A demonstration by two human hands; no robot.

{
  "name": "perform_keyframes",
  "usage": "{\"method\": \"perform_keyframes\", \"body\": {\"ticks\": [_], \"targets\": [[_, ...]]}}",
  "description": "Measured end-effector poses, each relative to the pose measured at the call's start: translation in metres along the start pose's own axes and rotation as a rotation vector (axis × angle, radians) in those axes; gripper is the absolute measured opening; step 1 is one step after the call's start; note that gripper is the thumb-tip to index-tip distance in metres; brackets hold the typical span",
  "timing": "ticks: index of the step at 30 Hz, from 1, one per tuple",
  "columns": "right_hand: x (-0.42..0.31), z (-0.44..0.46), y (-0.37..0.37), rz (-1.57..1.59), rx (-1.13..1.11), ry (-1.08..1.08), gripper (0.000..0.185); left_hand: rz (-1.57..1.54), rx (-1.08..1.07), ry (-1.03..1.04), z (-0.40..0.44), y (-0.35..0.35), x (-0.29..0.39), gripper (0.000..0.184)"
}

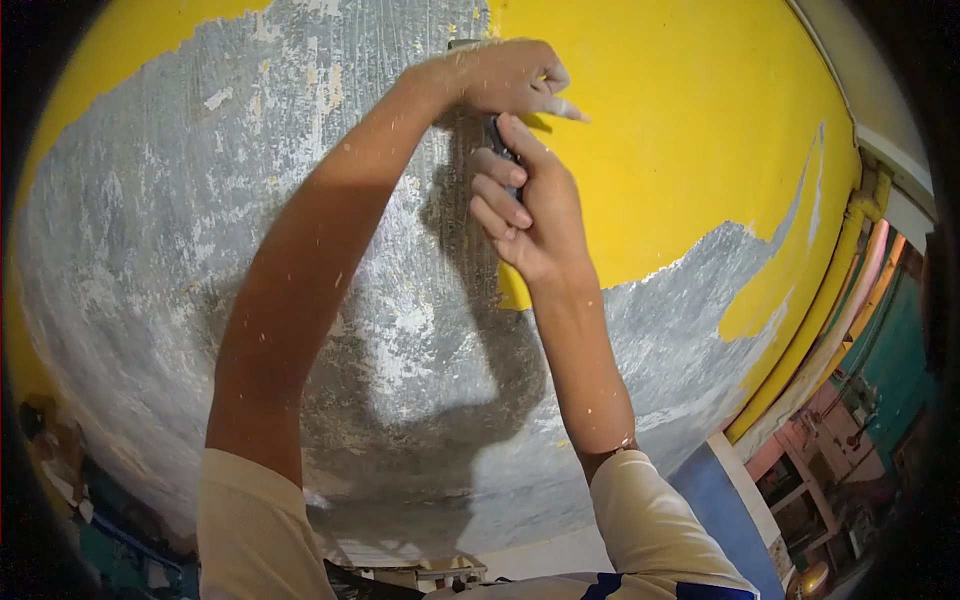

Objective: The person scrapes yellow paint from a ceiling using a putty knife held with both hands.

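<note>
My right hand (535,205) is closed around the dark handle (515,160) of what looks like a scraper, thumb pointing up along it. Just above, my left hand (510,78) lies across the upper part of the tool, fingers bent and one pointing right, with whitish dust on the fingertips. A dark edge of the scraper (462,44) shows above the left wrist; most of its blade is hidden. Both hands are at the border between yellow paint (660,150) and a bared, streaky grey surface (250,160) on a wall. Pale flecks dot both forearms.
Yellow pipes (815,325) run down the wall's right edge. Beyond them are pinkish frames (800,490) and a green surface (895,370). A blue panel (725,510) stands at lower right. Another person (55,460) is partly visible at the far left.
</note>
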State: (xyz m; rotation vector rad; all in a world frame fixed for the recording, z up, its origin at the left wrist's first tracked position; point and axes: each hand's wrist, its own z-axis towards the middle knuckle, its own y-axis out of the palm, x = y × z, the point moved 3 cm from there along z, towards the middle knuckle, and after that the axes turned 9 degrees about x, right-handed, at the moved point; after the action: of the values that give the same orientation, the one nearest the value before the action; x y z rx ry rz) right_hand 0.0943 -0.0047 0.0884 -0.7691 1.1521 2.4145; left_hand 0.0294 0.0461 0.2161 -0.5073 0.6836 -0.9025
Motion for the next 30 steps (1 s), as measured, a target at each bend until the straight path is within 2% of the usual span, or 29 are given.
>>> {"method": "perform_keyframes", "body": {"ticks": [2,6,9,11,12,17,20,23,28,30], "targets": [[-0.003,0.0,0.005,0.027,-0.033,0.019,0.013,-0.014,0.046,0.088,0.004,-0.005,-0.004,0.064],[-0.013,0.023,0.003,0.044,-0.083,0.068,0.011,0.05,0.08,0.094,0.011,-0.009,-0.011,0.065],[-0.019,0.035,0.015,-0.032,-0.105,-0.022,0.01,0.153,0.087,0.088,0.028,-0.027,-0.023,0.066],[-0.023,0.037,0.024,-0.029,-0.093,-0.016,0.017,0.191,0.113,0.099,0.035,-0.031,-0.027,0.066],[-0.024,0.036,0.023,-0.025,-0.074,-0.01,0.022,0.156,0.085,0.08,0.034,-0.03,-0.029,0.064],[-0.031,0.037,0.025,0.007,-0.092,0.025,0.022,0.084,0.011,-0.036,0.039,-0.04,-0.025,0.062],[-0.037,0.036,0.033,-0.003,-0.06,0.022,0.022,0.006,0.069,0.034,0.04,-0.044,-0.017,0.066],[-0.044,0.042,0.028,-0.023,-0.053,0.052,0.022,0.089,0.005,0.03,0.051,-0.04,-0.032,0.059],[-0.062,0.039,0.026,-0.036,-0.084,0.151,0.024,0.125,0.194,0.077,0.05,-0.034,-0.036,0.066],[-0.064,0.043,0.023,-0.136,-0.053,0.083,0.018,0.127,0.196,0.054,0.05,-0.036,-0.028,0.066]]}}
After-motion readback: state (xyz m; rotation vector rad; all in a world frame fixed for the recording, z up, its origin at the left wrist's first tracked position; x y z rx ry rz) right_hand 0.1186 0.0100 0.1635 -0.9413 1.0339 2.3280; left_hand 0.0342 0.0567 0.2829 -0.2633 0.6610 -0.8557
